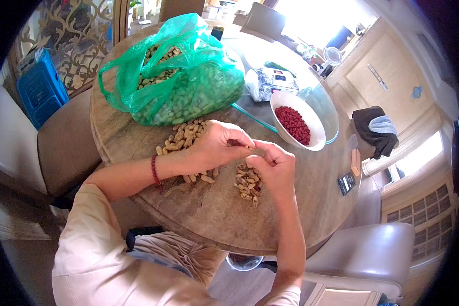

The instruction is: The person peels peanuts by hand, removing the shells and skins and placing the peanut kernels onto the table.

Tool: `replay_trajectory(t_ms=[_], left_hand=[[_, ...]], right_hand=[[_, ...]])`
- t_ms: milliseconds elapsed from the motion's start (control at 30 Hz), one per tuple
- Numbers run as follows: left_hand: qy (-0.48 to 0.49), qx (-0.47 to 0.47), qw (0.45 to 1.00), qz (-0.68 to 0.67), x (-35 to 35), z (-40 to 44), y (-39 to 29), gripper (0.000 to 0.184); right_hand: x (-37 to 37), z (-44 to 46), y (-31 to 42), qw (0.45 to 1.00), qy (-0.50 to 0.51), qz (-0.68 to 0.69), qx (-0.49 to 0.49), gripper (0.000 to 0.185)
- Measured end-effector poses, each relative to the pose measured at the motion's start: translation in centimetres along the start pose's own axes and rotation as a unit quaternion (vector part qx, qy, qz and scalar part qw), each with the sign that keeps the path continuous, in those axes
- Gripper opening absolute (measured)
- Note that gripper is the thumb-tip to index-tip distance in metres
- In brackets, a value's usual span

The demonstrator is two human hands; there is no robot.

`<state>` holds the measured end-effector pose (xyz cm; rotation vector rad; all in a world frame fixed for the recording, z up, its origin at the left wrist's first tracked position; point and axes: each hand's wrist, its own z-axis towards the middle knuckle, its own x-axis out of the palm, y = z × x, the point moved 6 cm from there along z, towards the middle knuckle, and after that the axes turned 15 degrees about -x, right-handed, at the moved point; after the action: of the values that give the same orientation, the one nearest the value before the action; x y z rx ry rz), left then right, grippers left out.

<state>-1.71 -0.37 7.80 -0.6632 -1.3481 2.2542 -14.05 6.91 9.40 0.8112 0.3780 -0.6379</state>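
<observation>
My left hand (217,145) and my right hand (275,166) meet over the table, thumbs and forefingers pinched together. Between the fingertips is a small piece, seemingly of a peanut (249,147), too small to make out fully. Unshelled peanuts (181,137) are heaped beside and behind my left hand, and a few lie under its wrist. Broken shells (247,183) form a small pile just below my right hand. Behind my left hand a green plastic bag (199,86) bulges with peanuts. A white bowl (317,133) of red kernels (292,125) stands beyond my right hand.
The round table (209,219) has a white package (273,81) near its back and a glass lid (329,109) by the bowl. A black phone-like object (346,183) lies at the right edge. Chairs surround the table; a bin (244,261) is below its front edge.
</observation>
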Motion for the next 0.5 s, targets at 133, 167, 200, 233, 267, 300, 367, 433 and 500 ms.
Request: replay_trajectory(t_ms=[133,167,200,233,267,300,367,433,500], left_hand=[[-0.017,0.076,0.994,0.071,0.1,-0.4,-1.3,0.011],[-0.015,0.093,0.990,0.108,0.2,-0.5,-1.4,0.015],[-0.015,0.093,0.990,0.108,0.3,-0.5,-1.3,0.015],[-0.016,0.118,0.985,0.122,0.4,-0.5,-1.3,0.016],[-0.016,0.143,0.980,0.136,0.5,-0.6,-1.3,0.018],[-0.016,0.143,0.980,0.135,0.5,-0.5,-1.1,0.018],[-0.007,0.140,0.981,0.133,0.5,-0.4,-0.8,0.018],[-0.005,0.124,0.983,0.132,0.6,-0.4,-0.3,0.016],[-0.003,0.108,0.985,0.132,0.7,-0.4,-0.2,0.014]], right_hand=[[0.1,0.0,-1.6,0.997,0.008,0.067,0.040,0.016],[0.1,-0.1,-1.8,0.997,0.008,0.067,0.041,0.016],[0.2,-0.1,-1.6,0.997,0.019,0.065,0.035,0.015],[0.2,-0.1,-1.4,0.997,0.029,0.061,0.030,0.015],[0.1,-0.1,-1.3,0.997,0.029,0.061,0.031,0.015],[0.1,-0.1,-1.1,0.998,0.035,0.047,0.031,0.015],[0.2,0.0,-1.0,0.998,0.042,0.034,0.031,0.015],[0.2,0.1,-0.8,0.999,0.053,-0.002,0.009,0.014],[0.4,0.0,-0.9,0.999,0.046,0.003,0.022,0.013]])
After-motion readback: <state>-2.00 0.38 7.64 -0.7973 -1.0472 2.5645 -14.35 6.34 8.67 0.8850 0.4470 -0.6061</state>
